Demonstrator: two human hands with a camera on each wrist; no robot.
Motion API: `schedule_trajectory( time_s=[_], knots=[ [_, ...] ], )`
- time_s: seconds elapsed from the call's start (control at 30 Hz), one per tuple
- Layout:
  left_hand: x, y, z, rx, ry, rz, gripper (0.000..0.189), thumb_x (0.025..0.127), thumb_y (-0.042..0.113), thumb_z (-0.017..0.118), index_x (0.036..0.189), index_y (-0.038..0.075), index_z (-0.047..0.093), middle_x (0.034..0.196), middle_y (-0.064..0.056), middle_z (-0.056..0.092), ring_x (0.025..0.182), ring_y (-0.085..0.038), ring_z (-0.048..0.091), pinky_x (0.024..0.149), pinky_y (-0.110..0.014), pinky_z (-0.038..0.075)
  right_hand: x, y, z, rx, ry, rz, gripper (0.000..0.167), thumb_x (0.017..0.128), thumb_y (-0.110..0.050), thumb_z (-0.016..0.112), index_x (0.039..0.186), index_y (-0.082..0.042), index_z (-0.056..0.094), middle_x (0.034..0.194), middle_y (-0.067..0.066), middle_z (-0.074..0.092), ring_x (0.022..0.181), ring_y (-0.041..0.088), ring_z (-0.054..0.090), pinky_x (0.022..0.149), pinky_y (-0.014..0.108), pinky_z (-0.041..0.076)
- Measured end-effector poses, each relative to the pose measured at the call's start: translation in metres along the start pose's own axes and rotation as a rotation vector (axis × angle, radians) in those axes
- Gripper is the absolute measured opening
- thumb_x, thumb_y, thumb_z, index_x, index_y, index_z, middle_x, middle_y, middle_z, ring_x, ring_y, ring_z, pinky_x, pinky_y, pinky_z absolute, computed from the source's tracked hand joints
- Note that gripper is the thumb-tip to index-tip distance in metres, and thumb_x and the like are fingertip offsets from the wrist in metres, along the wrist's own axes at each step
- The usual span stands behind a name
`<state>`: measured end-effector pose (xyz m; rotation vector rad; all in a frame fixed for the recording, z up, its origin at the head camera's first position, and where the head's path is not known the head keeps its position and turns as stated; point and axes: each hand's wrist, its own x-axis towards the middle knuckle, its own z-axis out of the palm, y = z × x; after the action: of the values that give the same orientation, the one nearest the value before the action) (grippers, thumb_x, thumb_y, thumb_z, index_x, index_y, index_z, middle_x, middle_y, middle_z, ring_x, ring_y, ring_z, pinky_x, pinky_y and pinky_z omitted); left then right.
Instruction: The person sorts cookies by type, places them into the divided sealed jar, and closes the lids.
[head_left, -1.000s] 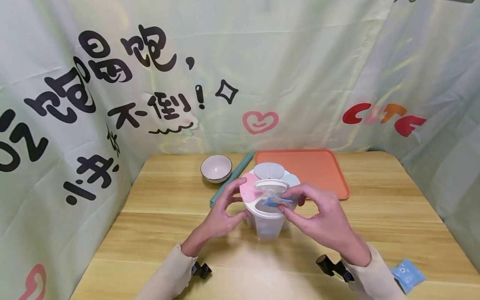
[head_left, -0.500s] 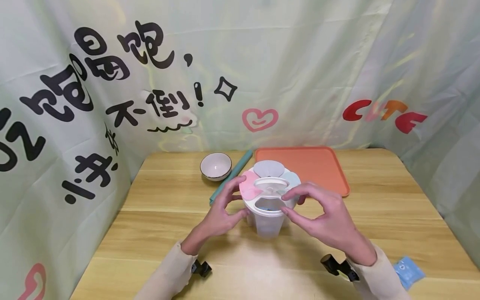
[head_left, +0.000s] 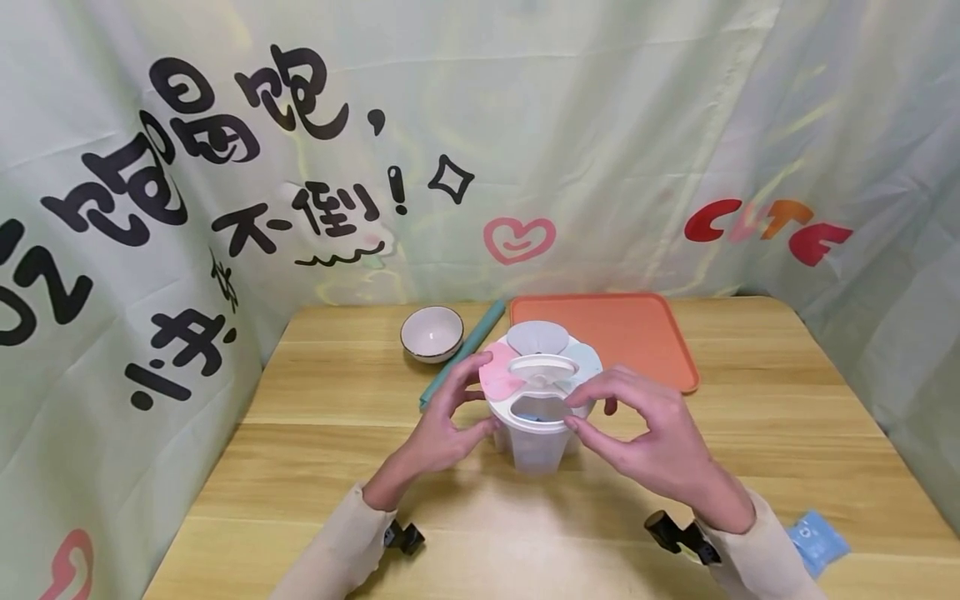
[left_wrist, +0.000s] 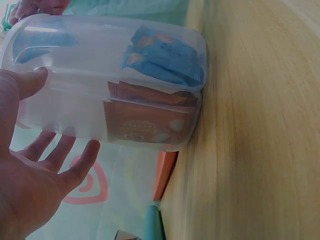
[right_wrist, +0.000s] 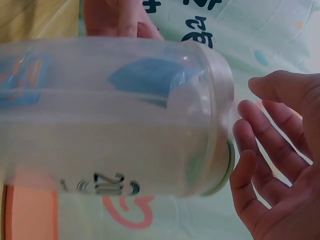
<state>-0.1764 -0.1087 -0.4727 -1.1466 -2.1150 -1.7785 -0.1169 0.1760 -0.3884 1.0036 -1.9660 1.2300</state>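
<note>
A clear plastic storage container [head_left: 538,454] with a white top and petal-shaped lids stands upright mid-table. Its near lid [head_left: 546,368] is raised; the pink, grey and pale blue lids are down. My left hand [head_left: 441,433] holds its left side between thumb and fingers. Just right of the uncovered opening is my right hand [head_left: 652,421], thumb and forefinger apart, holding nothing. Through the wall, one blue packet [right_wrist: 150,79] shows high inside the near compartment and another blue packet [left_wrist: 165,57] at the bottom. Brown packets [left_wrist: 150,117] lie in a neighbouring compartment.
Behind the container lies an orange tray [head_left: 637,325]. A teal rolled mat or stick [head_left: 463,354] and a white bowl [head_left: 432,333] are at the back left. Another blue packet [head_left: 817,542] rests by the right forearm. Printed cloth [head_left: 600,125] hangs around the table.
The blue packet left my right hand and dropped through the opening into the near compartment. My right hand then shifted slightly right. My left hand stayed on the container.
</note>
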Motion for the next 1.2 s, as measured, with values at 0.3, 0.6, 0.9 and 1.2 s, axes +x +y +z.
schedule_trajectory(
  time_s=[0.3, 0.6, 0.9, 1.2],
  knots=[
    [0.0, 0.0, 0.001, 0.006, 0.002, -0.008, 0.083, 0.089, -0.013, 0.079, 0.161, 0.004, 0.04, 0.162, -0.024, 0.047, 0.137, -0.026, 0.061, 0.105, -0.047, 0.065, -0.019, 0.007, -0.027, -0.083, 0.036, 0.048, 0.032, 0.103, -0.038, 0.076, 0.102, -0.006, 0.08, 0.094, 0.003, 0.078, 0.092, 0.0, 0.066, 0.071, 0.019, 0.048],
    [-0.002, 0.001, 0.001, 0.01, 0.002, -0.013, 0.083, 0.089, -0.013, 0.079, 0.161, 0.003, 0.04, 0.161, -0.024, 0.048, 0.136, -0.028, 0.062, 0.105, -0.046, 0.065, -0.066, 0.016, -0.072, -0.326, 0.003, 0.252, 0.045, 0.069, 0.015, 0.089, 0.102, -0.015, 0.08, 0.095, -0.006, 0.079, 0.088, -0.01, 0.064, 0.076, 0.008, 0.05],
    [0.0, 0.001, 0.001, 0.008, 0.0, 0.0, 0.083, 0.089, -0.013, 0.079, 0.16, 0.002, 0.04, 0.16, -0.026, 0.048, 0.136, -0.023, 0.061, 0.105, -0.046, 0.065, -0.099, 0.023, -0.105, -0.437, -0.064, 0.476, 0.045, 0.078, 0.008, 0.091, 0.105, -0.026, 0.079, 0.096, -0.018, 0.076, 0.09, -0.017, 0.061, 0.076, 0.003, 0.05],
    [0.0, 0.0, 0.0, 0.007, 0.003, 0.01, 0.082, 0.089, -0.013, 0.079, 0.16, 0.001, 0.04, 0.161, -0.026, 0.047, 0.137, -0.024, 0.061, 0.104, -0.047, 0.065, -0.133, 0.033, -0.14, -0.546, -0.186, 0.687, 0.033, 0.082, -0.006, 0.094, 0.108, -0.019, 0.079, 0.097, -0.016, 0.076, 0.092, -0.025, 0.053, 0.065, 0.007, 0.049]
  ],
)
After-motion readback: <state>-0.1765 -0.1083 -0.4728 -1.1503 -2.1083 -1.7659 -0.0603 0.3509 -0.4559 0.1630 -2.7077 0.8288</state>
